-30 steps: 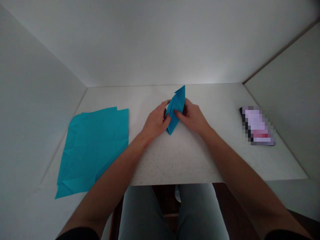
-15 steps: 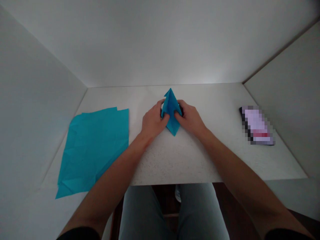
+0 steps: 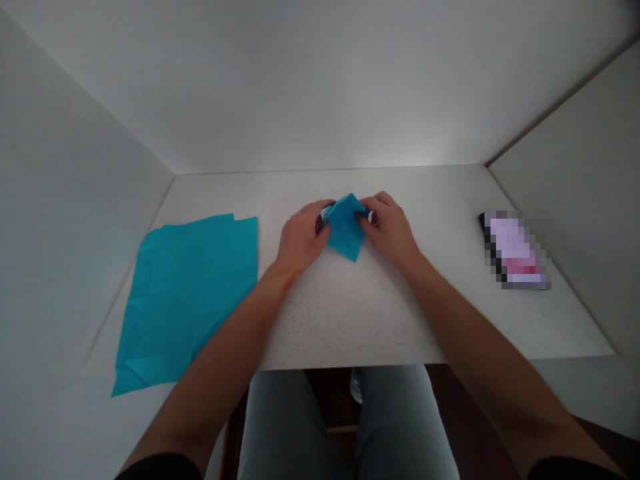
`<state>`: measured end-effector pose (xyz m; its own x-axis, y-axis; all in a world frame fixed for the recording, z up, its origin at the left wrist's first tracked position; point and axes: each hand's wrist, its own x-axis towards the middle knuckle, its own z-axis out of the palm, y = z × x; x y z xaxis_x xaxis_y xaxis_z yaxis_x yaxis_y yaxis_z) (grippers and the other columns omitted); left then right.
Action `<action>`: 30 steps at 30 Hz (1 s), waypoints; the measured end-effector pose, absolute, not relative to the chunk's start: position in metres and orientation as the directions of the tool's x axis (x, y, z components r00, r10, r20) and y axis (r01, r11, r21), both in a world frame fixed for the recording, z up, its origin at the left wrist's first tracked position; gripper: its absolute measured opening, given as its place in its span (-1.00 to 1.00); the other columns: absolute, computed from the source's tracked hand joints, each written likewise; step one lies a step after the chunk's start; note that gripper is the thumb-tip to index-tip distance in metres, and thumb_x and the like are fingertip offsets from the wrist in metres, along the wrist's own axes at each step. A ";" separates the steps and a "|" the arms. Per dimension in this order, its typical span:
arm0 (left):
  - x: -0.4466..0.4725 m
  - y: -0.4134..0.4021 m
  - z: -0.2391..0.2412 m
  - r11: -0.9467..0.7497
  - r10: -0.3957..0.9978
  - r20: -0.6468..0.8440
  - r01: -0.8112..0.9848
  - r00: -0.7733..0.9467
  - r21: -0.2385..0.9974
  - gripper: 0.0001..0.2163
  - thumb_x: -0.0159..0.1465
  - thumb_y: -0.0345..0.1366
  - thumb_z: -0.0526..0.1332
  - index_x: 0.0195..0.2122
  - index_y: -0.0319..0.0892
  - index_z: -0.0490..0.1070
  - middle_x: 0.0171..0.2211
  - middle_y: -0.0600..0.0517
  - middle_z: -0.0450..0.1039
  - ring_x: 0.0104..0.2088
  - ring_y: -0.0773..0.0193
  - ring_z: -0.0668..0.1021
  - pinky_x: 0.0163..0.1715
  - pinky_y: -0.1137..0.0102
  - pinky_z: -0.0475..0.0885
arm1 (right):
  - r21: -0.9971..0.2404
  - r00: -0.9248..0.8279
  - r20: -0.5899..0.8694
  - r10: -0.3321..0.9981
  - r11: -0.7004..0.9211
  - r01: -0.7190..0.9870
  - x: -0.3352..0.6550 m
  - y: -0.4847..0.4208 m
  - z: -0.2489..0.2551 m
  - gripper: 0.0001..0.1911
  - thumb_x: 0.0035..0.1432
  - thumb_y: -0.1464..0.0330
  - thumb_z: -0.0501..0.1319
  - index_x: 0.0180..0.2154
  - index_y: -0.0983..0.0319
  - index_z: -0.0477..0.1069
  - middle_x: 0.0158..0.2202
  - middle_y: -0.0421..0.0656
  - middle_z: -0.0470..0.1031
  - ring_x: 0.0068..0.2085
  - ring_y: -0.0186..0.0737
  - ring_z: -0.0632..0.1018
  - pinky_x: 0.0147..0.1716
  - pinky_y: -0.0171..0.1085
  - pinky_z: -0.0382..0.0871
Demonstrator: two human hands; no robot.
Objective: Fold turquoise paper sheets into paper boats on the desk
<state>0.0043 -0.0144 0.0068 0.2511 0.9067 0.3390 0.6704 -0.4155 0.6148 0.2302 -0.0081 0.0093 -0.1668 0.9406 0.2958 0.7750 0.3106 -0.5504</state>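
Observation:
A small folded piece of blue paper [image 3: 347, 230] is between my two hands, over the middle of the white table. My left hand [image 3: 306, 233] pinches its left side, thumb on the near face and fingers behind. On the opposite side my right hand [image 3: 387, 223] grips the upper right edge between thumb and fingers. The paper looks like a diamond with one corner pointing down toward me; layers show along its top left edge. Fingertips behind the paper are hidden.
To the left, a larger creased sheet of blue paper [image 3: 195, 293] lies flat, its near corner past the table's [image 3: 340, 333] front edge. A phone [image 3: 515, 250] with a blurred-out screen rests at the right. White walls [image 3: 320, 87] stand behind and at both sides.
The folded paper has changed from a tall, pointed shape to a shorter, wider diamond, its top lower and tilted right. My right hand has shifted slightly right, my left slightly left.

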 end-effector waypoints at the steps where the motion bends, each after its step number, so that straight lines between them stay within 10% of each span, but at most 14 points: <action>1: 0.003 -0.013 0.007 -0.419 0.904 0.347 0.669 0.249 0.614 -0.54 0.35 -0.40 0.18 0.25 -0.08 0.56 -0.20 -0.01 0.63 -0.23 0.16 0.58 -0.10 0.25 0.49 | -0.558 -0.162 0.298 0.941 0.310 0.770 0.232 -0.007 0.009 -0.66 0.31 0.37 0.19 0.04 0.15 0.64 -0.05 -0.04 0.55 -0.28 -0.14 0.52 -0.18 -0.13 0.45; 14: -0.001 -0.008 -0.001 -0.492 0.869 0.348 0.672 0.351 0.553 -0.43 0.30 -0.43 0.23 0.36 -0.10 0.50 0.12 -0.14 0.51 0.08 0.07 0.58 0.19 0.14 0.51 | -0.503 -0.394 0.284 0.874 0.486 0.715 0.232 -0.001 0.006 -0.61 0.35 0.39 0.21 0.11 0.15 0.67 0.04 0.01 0.66 0.07 0.07 0.60 0.19 0.03 0.44; 19: -0.001 -0.005 -0.007 -0.524 0.850 0.278 0.666 0.447 0.531 -0.42 0.32 -0.47 0.22 0.38 -0.08 0.48 0.36 -0.15 0.49 0.35 -0.02 0.52 0.41 -0.03 0.38 | -0.568 -0.313 0.244 0.918 0.397 0.721 0.234 0.000 0.004 -0.56 0.22 0.49 0.23 0.08 0.16 0.67 -0.02 -0.02 0.68 -0.04 -0.02 0.64 0.06 -0.07 0.49; 24: 0.001 -0.002 -0.005 -0.461 0.886 0.276 0.635 0.374 0.620 -0.46 0.40 -0.47 0.09 0.38 -0.14 0.48 0.39 -0.15 0.51 0.40 0.02 0.53 0.47 -0.01 0.35 | -0.529 -0.208 0.406 0.890 0.414 0.741 0.235 -0.006 0.013 -0.61 0.20 0.17 0.42 0.02 0.16 0.58 -0.07 -0.01 0.59 -0.15 0.00 0.55 -0.09 -0.05 0.46; 30: 0.000 0.000 -0.006 -0.359 0.933 0.283 0.560 0.222 0.746 -0.46 0.40 -0.42 0.04 0.38 -0.09 0.45 0.32 -0.11 0.57 0.38 0.05 0.54 0.44 0.01 0.41 | -0.400 -0.518 0.377 0.768 0.639 0.657 0.225 -0.021 0.029 -0.72 0.50 0.11 0.19 -0.08 0.12 0.59 -0.18 -0.02 0.61 -0.13 0.00 0.57 -0.03 -0.05 0.42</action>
<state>0.0003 0.0003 -0.0061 0.2222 0.9332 0.2825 0.5604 -0.3594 0.7462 0.2246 -0.0210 0.0292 -0.5176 0.7680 0.3773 0.6567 0.6392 -0.4003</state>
